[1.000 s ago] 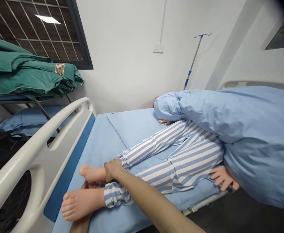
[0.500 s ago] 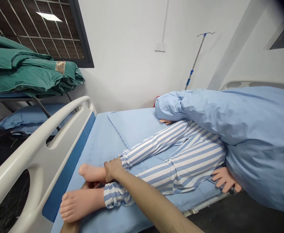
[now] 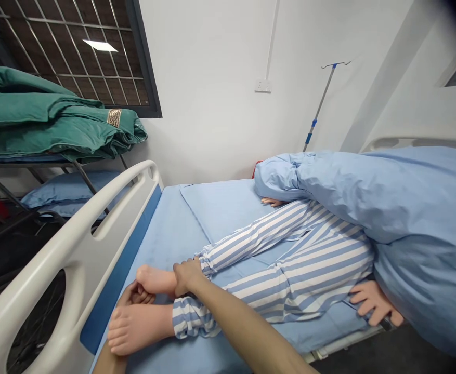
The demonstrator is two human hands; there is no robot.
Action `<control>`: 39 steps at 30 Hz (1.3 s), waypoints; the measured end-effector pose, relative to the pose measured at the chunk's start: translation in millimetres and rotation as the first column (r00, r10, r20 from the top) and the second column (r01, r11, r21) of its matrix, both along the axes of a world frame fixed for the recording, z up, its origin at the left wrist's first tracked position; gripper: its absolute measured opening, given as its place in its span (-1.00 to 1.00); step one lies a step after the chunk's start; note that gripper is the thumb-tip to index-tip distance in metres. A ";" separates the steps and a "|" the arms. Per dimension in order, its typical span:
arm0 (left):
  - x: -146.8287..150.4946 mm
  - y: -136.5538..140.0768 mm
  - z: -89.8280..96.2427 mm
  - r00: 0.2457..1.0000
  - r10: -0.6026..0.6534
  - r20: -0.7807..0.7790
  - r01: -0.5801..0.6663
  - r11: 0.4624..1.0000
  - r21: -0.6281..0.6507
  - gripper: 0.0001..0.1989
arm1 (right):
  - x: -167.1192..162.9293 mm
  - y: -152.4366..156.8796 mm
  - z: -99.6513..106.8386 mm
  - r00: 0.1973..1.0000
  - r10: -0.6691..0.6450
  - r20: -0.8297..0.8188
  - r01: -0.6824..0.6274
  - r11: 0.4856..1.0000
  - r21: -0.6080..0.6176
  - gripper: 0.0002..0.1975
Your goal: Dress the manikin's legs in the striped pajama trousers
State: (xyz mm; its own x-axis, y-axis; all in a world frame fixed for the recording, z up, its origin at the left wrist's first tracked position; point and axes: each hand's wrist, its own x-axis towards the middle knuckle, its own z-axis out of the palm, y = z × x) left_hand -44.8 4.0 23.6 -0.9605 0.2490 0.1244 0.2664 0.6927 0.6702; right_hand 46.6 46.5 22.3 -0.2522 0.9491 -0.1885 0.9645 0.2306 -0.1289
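A manikin in blue-and-white striped trousers (image 3: 321, 275) lies on the bed, its bare feet at the footboard end. My right hand (image 3: 189, 275) is wrapped round the ankle of its far foot (image 3: 157, 280), next to the trouser cuff. At the toe end of that foot is my left hand (image 3: 136, 294), its fingers curled against the toes. The near foot (image 3: 140, 327) lies across my left forearm and partly hides it. A light blue quilt (image 3: 407, 202) covers the manikin's upper body, and its two hands stick out from under the edge.
The white and blue footboard (image 3: 122, 182) rises at the left of the blue sheet (image 3: 184, 223). Beyond it, folded green quilts (image 3: 95, 130) lie on a bunk frame. An IV pole (image 3: 321, 106) stands by the wall behind the bed.
My left hand has moved from beneath the far ankle to the toes of that foot. My right hand keeps its grip on the ankle. The view has shifted slightly left and up.
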 end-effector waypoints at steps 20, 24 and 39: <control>5.1 -8.0 2.5 0.983 -0.042 -0.177 0.045 0.999 0.013 -0.53 | -1.4 -1.0 -5.1 1.000 -0.013 -0.023 0.014 0.999 0.037 -0.36; 4.4 -10.2 6.0 0.996 -0.045 -0.083 0.049 0.997 0.054 -0.52 | -1.7 -2.7 -4.9 1.000 -0.014 -0.026 0.016 0.999 0.050 -0.32; 0.4 -9.3 -4.7 0.980 -0.050 -0.191 0.053 0.999 0.011 -0.65 | -1.7 -3.1 -5.8 0.998 -0.019 -0.054 0.020 1.000 0.004 -0.34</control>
